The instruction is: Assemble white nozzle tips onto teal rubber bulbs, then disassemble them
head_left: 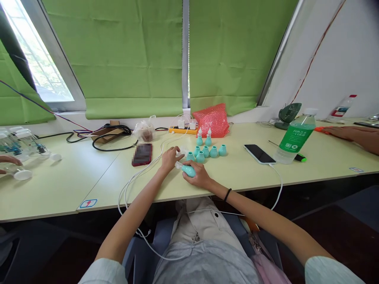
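Observation:
My right hand (197,175) is wrapped round a teal squeeze bulb (188,170), which lies tilted with its clear plastic nozzle (178,165) pointing left. Just beyond, my left hand (171,158) has its thumb and index finger closed at a small clear plastic tip (180,153), partly hidden by the fingers. Several open-necked teal bulbs (206,151) stand upright in a cluster beyond my right hand. Behind them are two teal bulbs with pale pointed nozzles (209,137), also upright.
A red phone (142,154) and white cables (139,170) lie to the left. Behind are a power strip (183,129) and a red bubble-wrap bag (212,121). To the right are a charging phone (259,154) and a green-labelled bottle (297,136). Other people's hands show at both sides.

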### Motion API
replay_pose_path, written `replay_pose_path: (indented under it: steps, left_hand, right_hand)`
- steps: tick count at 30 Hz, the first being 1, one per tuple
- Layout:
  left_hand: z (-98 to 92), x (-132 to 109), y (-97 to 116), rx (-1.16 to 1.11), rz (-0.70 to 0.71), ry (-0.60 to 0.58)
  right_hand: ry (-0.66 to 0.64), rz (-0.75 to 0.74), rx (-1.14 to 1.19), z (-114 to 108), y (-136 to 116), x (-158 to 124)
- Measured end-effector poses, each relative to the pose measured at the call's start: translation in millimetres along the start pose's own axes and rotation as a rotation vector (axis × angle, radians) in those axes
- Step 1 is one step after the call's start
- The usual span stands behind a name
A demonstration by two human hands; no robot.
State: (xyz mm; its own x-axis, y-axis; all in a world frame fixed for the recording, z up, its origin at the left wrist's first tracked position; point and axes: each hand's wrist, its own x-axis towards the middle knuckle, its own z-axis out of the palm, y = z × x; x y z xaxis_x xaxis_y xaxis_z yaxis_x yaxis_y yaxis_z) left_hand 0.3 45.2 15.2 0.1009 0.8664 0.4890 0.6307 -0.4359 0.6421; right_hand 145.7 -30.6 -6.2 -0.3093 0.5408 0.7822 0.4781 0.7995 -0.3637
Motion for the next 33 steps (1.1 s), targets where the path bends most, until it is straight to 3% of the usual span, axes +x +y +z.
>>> replay_pose_path:
  steps: [5,9,14,19,24,33]
  left_hand:
    - [6.1,-4,-7,0.143,0.139,-0.059]
    - [3.0,-3,-6,0.173,0.223,-0.021]
    - [-9.2,1,5,0.142,0.288,0.056]
    - [-18.8,-7,21,0.154,0.436,-0.02]
    - [-10.0,-20,28,0.272,0.595,-0.042]
    - [-3.1,-23,29,0.394,0.744,0.068]
  right_hand:
    - [-0.004,0.046,0.01,1,1,1]
    - [0.007,0.129,-0.001,0,1,3]
    - [0.034,0.242,-0.02,-1,3,4]
    - [0.064,0.326,0.0,-1,8,6]
    - [0.105,0.376,0.058,-1,13,6]
    - [0.232,0.39,0.124,-5,11,7]
